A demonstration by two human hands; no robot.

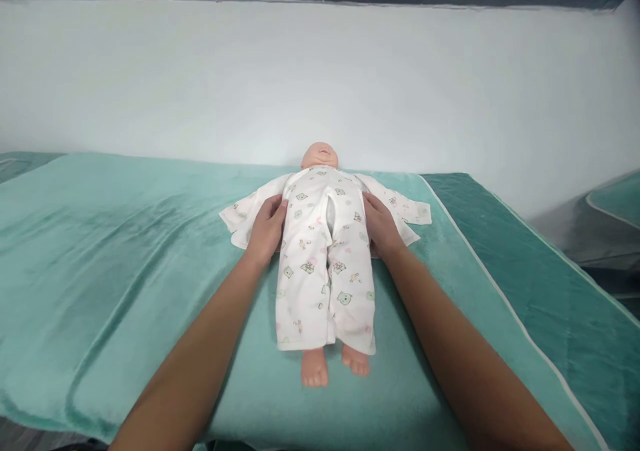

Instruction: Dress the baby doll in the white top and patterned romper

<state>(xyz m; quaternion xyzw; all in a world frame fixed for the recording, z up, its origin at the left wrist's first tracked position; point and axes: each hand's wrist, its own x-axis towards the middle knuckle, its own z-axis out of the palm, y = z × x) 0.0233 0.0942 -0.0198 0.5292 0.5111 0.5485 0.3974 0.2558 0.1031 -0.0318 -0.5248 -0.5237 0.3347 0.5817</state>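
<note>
A baby doll (320, 155) lies on its back with its head toward the wall and its bare feet toward me. It wears a white long-sleeved top (410, 209) with the sleeves spread out to both sides. White patterned baby trousers (305, 297) cover its body and legs, drawn up high on the chest, with an open slit at the crotch. My left hand (270, 227) is closed on the left edge of the trousers, thumb near the fabric. On the opposite edge my right hand (383, 225) grips likewise. Fingertips of both hands are partly hidden by the cloth.
A light green blanket (150, 291) with some folds covers the table under the doll. Darker green padded cloth (540, 271) shows beyond its white-edged right border. A white wall (320, 71) stands right behind the doll's head.
</note>
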